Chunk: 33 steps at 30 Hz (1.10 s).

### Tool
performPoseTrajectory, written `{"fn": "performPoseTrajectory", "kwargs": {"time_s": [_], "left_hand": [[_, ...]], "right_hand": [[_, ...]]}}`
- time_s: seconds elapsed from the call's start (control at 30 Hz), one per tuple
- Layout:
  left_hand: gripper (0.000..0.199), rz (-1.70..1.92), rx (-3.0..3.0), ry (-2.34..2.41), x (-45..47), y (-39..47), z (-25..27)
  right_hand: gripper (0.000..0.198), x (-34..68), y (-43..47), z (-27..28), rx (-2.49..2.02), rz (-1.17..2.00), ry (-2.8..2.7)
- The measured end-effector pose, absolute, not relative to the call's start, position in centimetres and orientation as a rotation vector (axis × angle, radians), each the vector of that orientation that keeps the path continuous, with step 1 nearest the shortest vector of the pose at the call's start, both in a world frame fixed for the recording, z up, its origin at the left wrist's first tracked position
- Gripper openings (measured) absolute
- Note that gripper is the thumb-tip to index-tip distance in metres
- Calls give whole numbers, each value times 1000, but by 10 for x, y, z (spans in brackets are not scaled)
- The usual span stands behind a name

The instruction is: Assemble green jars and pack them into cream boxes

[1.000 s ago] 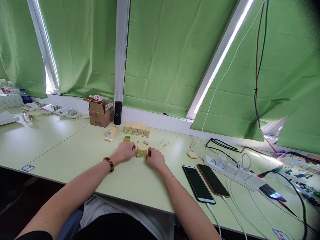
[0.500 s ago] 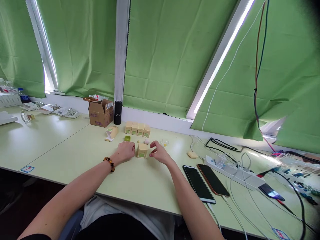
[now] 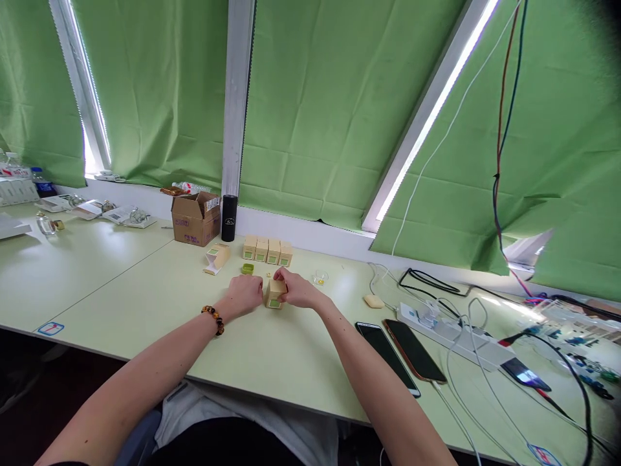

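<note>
A small tan cardboard box with a green label stands upright on the table in front of me. My right hand grips this box from its right side, thumb and fingers at its top and side. Just left of the box, my left hand rests with curled fingers; whether anything is inside them is hidden. Beyond my left hand sits a small green square container. Several matching boxes form a row farther back. An opened box lies on its side to the left.
A brown carton and a black cylinder stand by the wall. At right are a clear small dish, a beige piece, two phones and a white power strip with tangled cables. A glass bottle lies far left.
My right hand has moved left and closed on the small cardboard box, which has turned slightly. The pink piece behind it is now covered by that hand. My left hand has hardly moved.
</note>
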<state>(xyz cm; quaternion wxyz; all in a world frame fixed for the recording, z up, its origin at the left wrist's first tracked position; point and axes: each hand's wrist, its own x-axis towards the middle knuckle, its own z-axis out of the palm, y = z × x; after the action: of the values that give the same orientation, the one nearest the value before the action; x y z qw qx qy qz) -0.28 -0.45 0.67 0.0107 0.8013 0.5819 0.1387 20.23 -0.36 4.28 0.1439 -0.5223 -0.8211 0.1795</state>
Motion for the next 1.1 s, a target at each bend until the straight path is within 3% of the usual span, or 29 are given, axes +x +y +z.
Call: {"fn": "performPoseTrajectory", "kwargs": {"time_s": [0.3,0.6,0.87,1.1], "left_hand": [[25,431,2485,1773,-2,-3,6],[27,389,2522,1767,1,-4,6],[27,384,2560,1769,4,-3,3],[26,391,2577,1758,5,-4,4]], "right_hand": [[54,274,81,84,-1720,179,-2141],[37,276,115,33,-1925,12,-2056],[37,273,92,14,-1958,-259,-2030],[38,269,94,8,-2059,-202,-2086]]}}
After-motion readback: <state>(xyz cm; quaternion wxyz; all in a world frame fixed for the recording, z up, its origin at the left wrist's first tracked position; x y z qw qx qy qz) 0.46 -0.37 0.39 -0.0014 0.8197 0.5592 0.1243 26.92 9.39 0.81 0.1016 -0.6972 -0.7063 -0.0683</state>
